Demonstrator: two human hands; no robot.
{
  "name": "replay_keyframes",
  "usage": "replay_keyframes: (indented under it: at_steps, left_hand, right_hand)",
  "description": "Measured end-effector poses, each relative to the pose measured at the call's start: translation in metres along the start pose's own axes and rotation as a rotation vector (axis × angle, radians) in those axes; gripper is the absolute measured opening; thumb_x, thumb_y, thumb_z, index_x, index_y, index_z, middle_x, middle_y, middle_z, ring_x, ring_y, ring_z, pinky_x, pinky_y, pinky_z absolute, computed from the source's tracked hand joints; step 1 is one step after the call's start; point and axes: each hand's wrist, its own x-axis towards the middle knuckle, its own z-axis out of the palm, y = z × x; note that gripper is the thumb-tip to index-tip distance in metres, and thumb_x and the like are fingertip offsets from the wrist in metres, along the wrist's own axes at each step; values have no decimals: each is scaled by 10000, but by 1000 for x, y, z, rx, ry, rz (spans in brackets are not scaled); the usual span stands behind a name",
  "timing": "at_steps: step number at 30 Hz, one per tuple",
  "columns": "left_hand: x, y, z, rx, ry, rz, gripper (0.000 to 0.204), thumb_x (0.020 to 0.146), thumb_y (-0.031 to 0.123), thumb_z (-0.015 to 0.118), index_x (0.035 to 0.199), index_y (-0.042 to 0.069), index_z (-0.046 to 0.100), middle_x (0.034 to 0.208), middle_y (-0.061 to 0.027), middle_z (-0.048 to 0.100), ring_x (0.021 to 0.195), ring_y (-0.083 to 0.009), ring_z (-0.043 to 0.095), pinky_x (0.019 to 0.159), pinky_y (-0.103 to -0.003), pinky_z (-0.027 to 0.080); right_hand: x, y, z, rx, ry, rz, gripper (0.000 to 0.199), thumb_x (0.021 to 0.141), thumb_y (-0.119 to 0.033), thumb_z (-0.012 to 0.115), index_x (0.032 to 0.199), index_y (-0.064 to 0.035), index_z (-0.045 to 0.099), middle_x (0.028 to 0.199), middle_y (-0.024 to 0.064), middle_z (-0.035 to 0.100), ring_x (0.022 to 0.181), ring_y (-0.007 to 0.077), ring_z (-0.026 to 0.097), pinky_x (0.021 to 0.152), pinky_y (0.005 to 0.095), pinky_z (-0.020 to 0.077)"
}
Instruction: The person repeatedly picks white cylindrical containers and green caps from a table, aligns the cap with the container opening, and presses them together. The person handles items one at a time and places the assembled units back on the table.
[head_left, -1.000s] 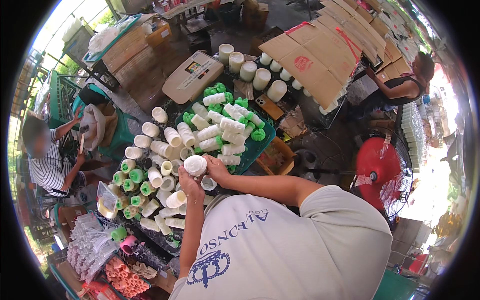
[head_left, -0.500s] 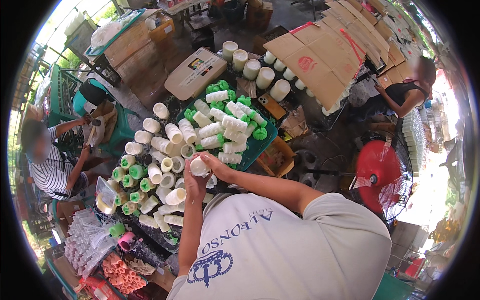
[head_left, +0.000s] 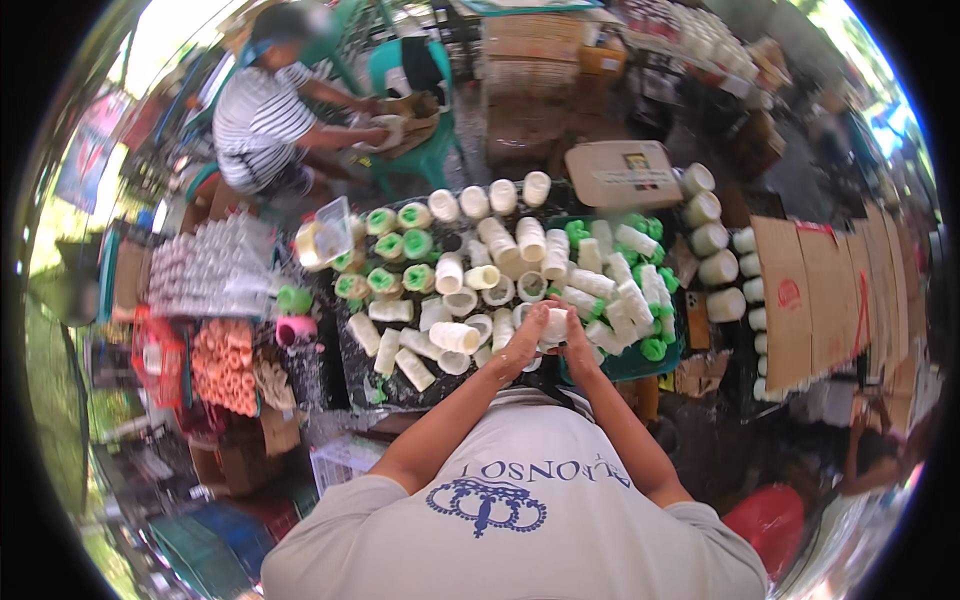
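Close to the table's near edge, my left hand point(head_left: 526, 338) and my right hand point(head_left: 577, 338) are cupped round a short white cylinder point(head_left: 552, 325) from either side. The fingers partly cover it, so its full shape is hidden. On the dark table point(head_left: 400, 393), just left of my hands, lie several hollow white cylinders point(head_left: 456, 337), some upright and some on their sides. Right of my hands is a green tray point(head_left: 640, 367) heaped with ribbed white cylinders point(head_left: 633, 300) and bright green lumpy pieces point(head_left: 653, 348).
Green-lined cylinders point(head_left: 388, 246) and a clear plastic container point(head_left: 332, 228) stand at the table's far left. Large white cylinders point(head_left: 718, 268) line the right, beside cardboard sheets point(head_left: 812, 300). Orange-pink rings point(head_left: 222, 365) fill a box at left. A person in stripes point(head_left: 262, 125) sits beyond the table.
My view has swung to the left, so the table now lies straight across and the seated person shows farther up. Both hands still hold the white cylinder, now between the palms.
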Motion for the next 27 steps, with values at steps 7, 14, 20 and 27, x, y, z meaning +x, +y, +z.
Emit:
replay_keyframes:
  at_steps: [7, 14, 20, 27]
  left_hand:
    - [0, -7, -8, -140, -50, 205, 567, 1102, 539, 210, 1459, 184, 470, 1424, -37, 504, 1312, -206, 481, 1058, -413, 447]
    - [-7, 13, -18, -24, -73, 84, 562, 1103, 525, 251, 1416, 173, 557, 1362, -9, 577, 1183, -169, 566, 960, -417, 505]
    - [-4, -5, -31, -43, -12, -7, 543, 1083, 555, 350, 1343, 159, 617, 1218, 8, 656, 1111, -133, 602, 906, -389, 526]
    - [-1, -17, -40, -307, 123, 50, 487, 1064, 499, 473, 1199, 76, 670, 1110, -39, 710, 987, -148, 691, 864, -358, 586]
  right_hand:
    - [1, -2, 0, -5, -99, 45, 699, 1035, -661, 323, 1554, -195, 370, 1440, 45, 499, 1223, 182, 539, 893, 374, 518]
    - [3, 2, -5, -93, -138, 23, 692, 1043, -657, 300, 1531, -175, 397, 1379, 52, 536, 1201, 174, 548, 898, 363, 514]
    - [7, 9, -13, -316, -124, -62, 592, 1099, -527, 299, 1421, -99, 551, 1183, 64, 664, 1000, 167, 639, 792, 302, 539]
    - [-6, -6, 7, -348, 23, -247, 513, 1117, -405, 372, 1336, -14, 621, 1135, 89, 695, 960, 144, 630, 791, 283, 518]
